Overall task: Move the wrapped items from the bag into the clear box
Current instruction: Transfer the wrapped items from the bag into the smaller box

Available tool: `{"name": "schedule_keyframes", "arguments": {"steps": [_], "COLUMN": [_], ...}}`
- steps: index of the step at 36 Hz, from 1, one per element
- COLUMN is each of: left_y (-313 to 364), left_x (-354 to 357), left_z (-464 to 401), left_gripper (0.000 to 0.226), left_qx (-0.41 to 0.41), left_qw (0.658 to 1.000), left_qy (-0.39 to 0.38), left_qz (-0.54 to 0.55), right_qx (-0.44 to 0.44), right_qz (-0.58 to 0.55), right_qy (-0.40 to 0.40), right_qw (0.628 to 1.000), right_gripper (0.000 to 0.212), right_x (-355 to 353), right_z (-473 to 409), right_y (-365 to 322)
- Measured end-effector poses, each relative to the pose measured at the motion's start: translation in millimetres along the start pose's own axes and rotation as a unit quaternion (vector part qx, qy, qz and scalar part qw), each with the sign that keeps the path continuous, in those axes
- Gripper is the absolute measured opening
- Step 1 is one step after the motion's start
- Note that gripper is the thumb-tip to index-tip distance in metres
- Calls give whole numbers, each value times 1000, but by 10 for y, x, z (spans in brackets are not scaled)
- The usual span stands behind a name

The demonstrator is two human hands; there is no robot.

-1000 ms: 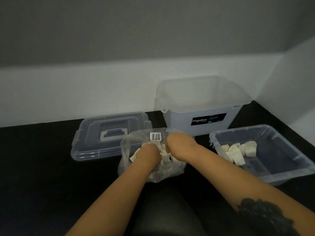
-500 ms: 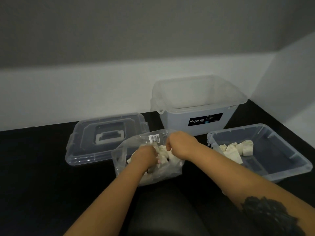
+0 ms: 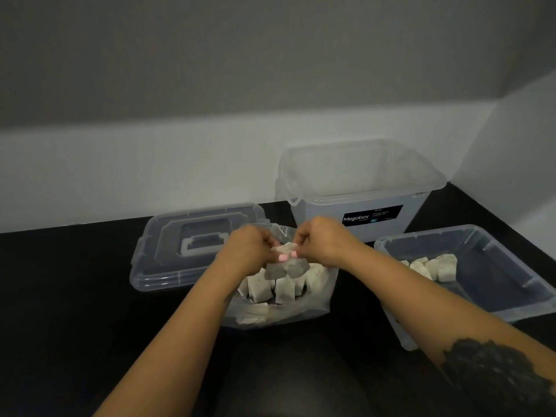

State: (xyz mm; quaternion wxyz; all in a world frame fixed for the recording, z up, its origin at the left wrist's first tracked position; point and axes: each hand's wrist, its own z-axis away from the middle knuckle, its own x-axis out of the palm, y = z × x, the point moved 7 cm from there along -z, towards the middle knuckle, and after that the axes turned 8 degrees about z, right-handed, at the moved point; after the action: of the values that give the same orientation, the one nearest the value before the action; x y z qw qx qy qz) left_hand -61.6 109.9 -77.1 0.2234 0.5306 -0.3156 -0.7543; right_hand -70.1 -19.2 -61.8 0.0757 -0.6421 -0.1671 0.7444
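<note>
A clear plastic bag (image 3: 301, 308) lies on the black table in front of me, holding several white wrapped items (image 3: 258, 288). My left hand (image 3: 246, 251) and my right hand (image 3: 323, 242) are raised just above the bag's mouth. Together they pinch a cluster of wrapped items (image 3: 285, 267) that hangs below my fingers. At the right stands a shallow clear box (image 3: 511, 284) with several wrapped items (image 3: 433, 267) lying at its left end.
A tall clear Megabox tub (image 3: 358, 188) stands open behind the bag. Its clear lid (image 3: 192, 248) with a handle lies flat at the left. White walls close off the back and right of the table. My dark-clad knee (image 3: 288, 371) is below the bag.
Both hands came up out of the bag, lifting a cluster of wrapped items above its mouth. The view also moved closer to the table.
</note>
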Motion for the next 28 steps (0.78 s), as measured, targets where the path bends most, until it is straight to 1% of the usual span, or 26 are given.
{"name": "schedule_keyframes", "arguments": {"steps": [4, 5, 7, 10, 12, 15, 17, 21, 24, 26, 28], "left_y": [75, 93, 139, 219, 265, 364, 436, 585, 717, 822, 938], "left_x": [-141, -165, -205, -243, -257, -264, -251, -177, -84, -5, 87], "left_z": [30, 39, 57, 77, 88, 101, 105, 111, 98, 80, 56], "left_gripper": [12, 12, 15, 16, 16, 14, 14, 9, 4, 4, 4], "left_qx": [22, 26, 35, 54, 66, 94, 109, 127, 140, 148, 156], "left_qw": [998, 997, 994, 991, 989, 987, 985, 982, 981, 980, 979], "left_qy": [20, 24, 29, 34, 40, 51, 52, 44, 43, 42, 36], "left_qz": [62, 75, 95, 116, 126, 122, 125, 136, 131, 126, 129], "right_qx": [22, 26, 34, 33, 28, 21, 11, -24, -38, -42, -41], "right_qz": [-31, -50, -109, -193, -231, -330, -390, -462, -508, -519, -512], "right_qy": [23, 29, 35, 45, 57, 73, 91, 144, 147, 149, 157], "right_qw": [999, 998, 993, 980, 971, 941, 916, 875, 848, 841, 844], "right_gripper": [8, 14, 20, 16, 21, 34, 37, 34, 24, 23, 23], "right_x": [-164, -204, -266, -353, -412, -491, -562, -753, -864, -955, -1062], "right_z": [20, 30, 52, 95, 122, 168, 196, 284, 379, 441, 518], "right_y": [48, 69, 110, 134, 146, 181, 206, 297, 434, 580, 738]}}
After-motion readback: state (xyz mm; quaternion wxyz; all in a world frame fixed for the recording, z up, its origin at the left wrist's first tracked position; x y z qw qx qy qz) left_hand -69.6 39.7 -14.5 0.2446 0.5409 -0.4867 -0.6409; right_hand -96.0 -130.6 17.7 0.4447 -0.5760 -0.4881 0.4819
